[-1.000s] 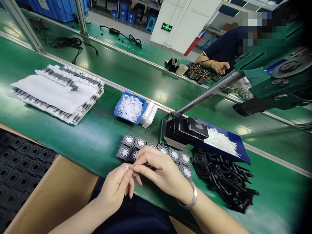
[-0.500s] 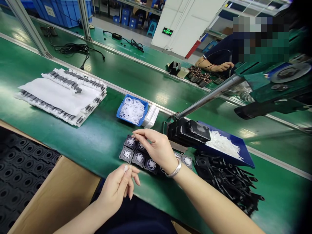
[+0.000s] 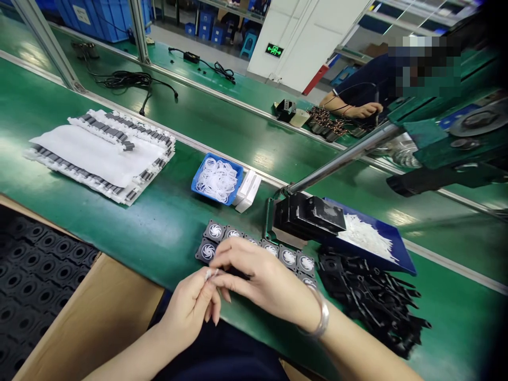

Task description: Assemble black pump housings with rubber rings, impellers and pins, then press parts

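Observation:
My left hand (image 3: 190,304) is closed at the table's front edge, with a small white piece (image 3: 209,273) pinched between thumb and forefinger. Fingertips of my right hand (image 3: 257,278) meet the left ones at that piece; the fingers are drawn together, and whatever they grip is hidden. Beneath and beyond the right hand lie rows of square black parts (image 3: 208,251) with white swirl-patterned centres. The right hand covers several of them.
Beyond stand a blue bin of white rings (image 3: 194,186) and small white boxes (image 3: 248,190). To the right are a black-based press (image 3: 291,214), a blue tray (image 3: 405,254) of white pieces and piled black parts (image 3: 369,301). A stacked white sheet (image 3: 99,153) lies left. A co-worker's hand (image 3: 367,110) is across.
My right hand has come back from the far row of black parts, moving down toward my left hand, and now meets its fingertips. The left hand has stayed nearly in place.

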`<state>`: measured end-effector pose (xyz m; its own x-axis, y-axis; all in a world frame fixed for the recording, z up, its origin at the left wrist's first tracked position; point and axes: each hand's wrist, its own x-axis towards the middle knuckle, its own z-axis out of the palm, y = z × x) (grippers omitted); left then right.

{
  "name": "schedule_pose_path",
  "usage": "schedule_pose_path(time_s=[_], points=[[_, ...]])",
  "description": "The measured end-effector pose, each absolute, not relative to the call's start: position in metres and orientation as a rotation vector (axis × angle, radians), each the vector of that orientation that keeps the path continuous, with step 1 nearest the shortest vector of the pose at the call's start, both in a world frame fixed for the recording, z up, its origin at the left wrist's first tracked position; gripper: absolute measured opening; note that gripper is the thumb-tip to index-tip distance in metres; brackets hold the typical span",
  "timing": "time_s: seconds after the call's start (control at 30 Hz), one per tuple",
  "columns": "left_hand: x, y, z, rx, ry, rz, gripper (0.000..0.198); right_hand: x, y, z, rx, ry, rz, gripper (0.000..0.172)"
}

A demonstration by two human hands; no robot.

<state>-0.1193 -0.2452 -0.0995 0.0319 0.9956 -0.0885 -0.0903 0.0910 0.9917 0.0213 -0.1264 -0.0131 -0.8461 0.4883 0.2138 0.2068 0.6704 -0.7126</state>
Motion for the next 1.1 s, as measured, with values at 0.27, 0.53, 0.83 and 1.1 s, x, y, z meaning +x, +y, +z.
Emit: schedule_pose_path(time_s=[0.27, 0.53, 0.83, 1.1], points=[[-0.115, -0.245, -0.094, 0.883, 1.148, 1.262, 0.038, 0.017, -0.121, -0.022, -0.856, -2.140, 1.108, 0.011], [-0.112, -0.251, -0.104, 0.931, 1.127, 1.192, 0.040, 0.010, -0.123, -0.040, -0.741, -2.318, 0.804, 0.014], [-0.111, -0.253, -0.104, 1.004, 1.132, 1.140, 0.038, 0.009, -0.122, -0.040, -0.695, -2.312, 0.740, 0.012], [-0.108, -0.254, -0.105, 1.014, 1.128, 1.114, 0.040, 0.007, -0.121, -0.048, -0.598, -2.473, 0.555, 0.015]])
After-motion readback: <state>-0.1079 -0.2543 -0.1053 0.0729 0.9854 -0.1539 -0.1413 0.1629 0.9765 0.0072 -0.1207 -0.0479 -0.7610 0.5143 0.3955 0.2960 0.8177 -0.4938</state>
